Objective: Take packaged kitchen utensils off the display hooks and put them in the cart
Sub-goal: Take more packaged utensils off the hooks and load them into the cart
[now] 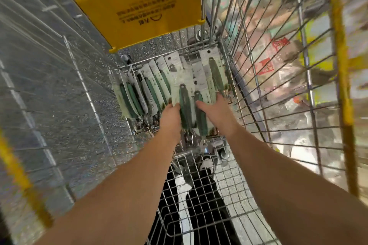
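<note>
Several packaged kitchen utensils (pixel 187 85) with dark green handles on pale green cards lie in a fanned row on the floor of a wire shopping cart (pixel 258 77). Both my arms reach down into the cart. My left hand (pixel 170 114) grips the left edge of the nearest packs (pixel 185 103). My right hand (pixel 216 108) holds the right side of the same packs, thumb on top. More packs (pixel 137 93) are stacked on edge to the left, and one pack (pixel 216 71) lies at the far right.
A yellow plastic child-seat flap (pixel 139 6) hangs at the cart's far end. Wire cart walls rise on both sides, with yellow rim guards (pixel 338 45). Blurred store shelves (pixel 278 55) show through the right wall. Speckled grey floor (pixel 49 85) lies to the left.
</note>
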Tool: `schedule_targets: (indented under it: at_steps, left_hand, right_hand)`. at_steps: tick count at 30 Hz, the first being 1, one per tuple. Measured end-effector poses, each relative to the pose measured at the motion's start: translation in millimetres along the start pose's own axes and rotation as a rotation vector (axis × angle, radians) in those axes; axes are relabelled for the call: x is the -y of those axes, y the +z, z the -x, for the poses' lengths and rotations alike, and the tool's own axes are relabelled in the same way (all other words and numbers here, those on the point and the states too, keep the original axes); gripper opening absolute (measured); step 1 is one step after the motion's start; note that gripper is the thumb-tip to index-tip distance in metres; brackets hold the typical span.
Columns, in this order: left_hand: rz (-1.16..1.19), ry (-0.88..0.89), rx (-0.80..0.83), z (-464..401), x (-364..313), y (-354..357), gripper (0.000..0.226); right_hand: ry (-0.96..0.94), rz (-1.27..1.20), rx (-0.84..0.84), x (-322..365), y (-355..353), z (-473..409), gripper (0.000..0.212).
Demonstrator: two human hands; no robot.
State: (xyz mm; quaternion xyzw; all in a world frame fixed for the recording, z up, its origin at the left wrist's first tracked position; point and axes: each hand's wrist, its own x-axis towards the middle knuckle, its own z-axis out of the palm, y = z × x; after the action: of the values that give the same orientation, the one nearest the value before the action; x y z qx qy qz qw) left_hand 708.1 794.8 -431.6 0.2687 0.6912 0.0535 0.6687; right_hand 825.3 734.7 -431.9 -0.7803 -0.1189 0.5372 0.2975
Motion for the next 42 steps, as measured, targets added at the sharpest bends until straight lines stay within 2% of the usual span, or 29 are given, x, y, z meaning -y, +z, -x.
schedule_targets:
  at_steps: [3, 7, 12, 15, 17, 19, 21, 23, 24, 25, 26, 28, 29, 31, 32, 37, 40, 42]
  left_hand:
    - [0.065, -0.048, 0.087, 26.3, 8.5, -14.4, 0.034]
    - [0.005, -0.037, 0.136, 66.9, 16.3, -34.1, 0.051]
    - [0.034, -0.011, 0.368, 137.5, 8.0, -54.6, 0.041]
    - [0.077, -0.021, 0.388, 184.2, 2.8, -63.5, 0.026]
    - [0.11, -0.011, 0.415, 207.7, 2.9, -69.0, 0.029]
    - [0.163, -0.02, 0.492, 223.7, 5.6, -75.1, 0.031]
    - [0.198, -0.051, 0.597, 240.9, 8.2, -78.8, 0.043]
    - [0.227, -0.05, 0.735, 254.8, 11.0, -82.1, 0.062]
    - [0.24, -0.03, 0.78, 259.5, 13.7, -83.7, 0.068]
    - [0.263, -0.021, 0.798, 267.0, 15.5, -85.2, 0.071]
    - [0.285, -0.01, 0.793, 275.1, 16.8, -85.9, 0.069]
    - [0.355, 0.034, 0.744, 288.3, 18.4, -89.5, 0.047]
    - [0.396, 0.047, 0.714, 294.7, 19.3, -91.3, 0.038]
    - [0.437, 0.075, 0.677, 303.6, 22.3, -97.3, 0.031]
    - [0.437, 0.091, 0.657, 308.2, 23.3, -102.0, 0.03]
    - [0.467, 0.126, 0.595, 338.6, 25.9, -130.0, 0.022]
    - [0.482, 0.179, 0.591, 358.1, 29.5, -142.5, 0.022]
    - [0.49, 0.185, 0.648, 376.2, 32.1, -150.1, 0.024]
  right_hand:
    - [0.04, -0.114, 0.035, -5.6, 0.5, 34.1, 0.093]
    - [0.031, -0.156, 0.106, -4.5, -6.3, 83.6, 0.089]
    - [0.008, -0.203, 0.176, 6.1, -24.5, 148.6, 0.094]
    - [0.02, -0.245, 0.246, 22.8, -38.7, 189.0, 0.111]
    - [0.03, -0.271, 0.305, 19.9, -47.7, 201.1, 0.13]
    - [0.048, -0.268, 0.336, 14.8, -53.4, 207.4, 0.139]
    - [0.037, -0.232, 0.333, 30.2, -60.6, 237.8, 0.127]
    - [0.026, -0.185, 0.326, 44.8, -62.6, 263.8, 0.09]
    - [0.019, -0.142, 0.307, 49.6, -62.7, 274.6, 0.079]
    - [-0.001, -0.105, 0.29, 52.8, -61.5, 284.2, 0.08]
    - [-0.033, -0.07, 0.265, 54.2, -59.3, 291.6, 0.087]
    - [-0.104, 0.044, 0.204, 60.6, -53.4, 309.0, 0.095]
    - [-0.156, 0.088, 0.181, 62.7, -51.1, 316.0, 0.089]
    - [-0.265, 0.123, 0.114, 70.6, -44.8, 337.4, 0.055]
    - [-0.299, 0.153, 0.066, 72.0, -41.4, 343.4, 0.049]
    - [-0.487, 0.242, -0.141, 71.5, -13.0, 376.3, 0.083]
    - [-0.55, 0.346, -0.21, 62.1, -1.1, 384.3, 0.07]
    - [-0.578, 0.388, -0.258, 68.2, 5.6, 424.8, 0.06]
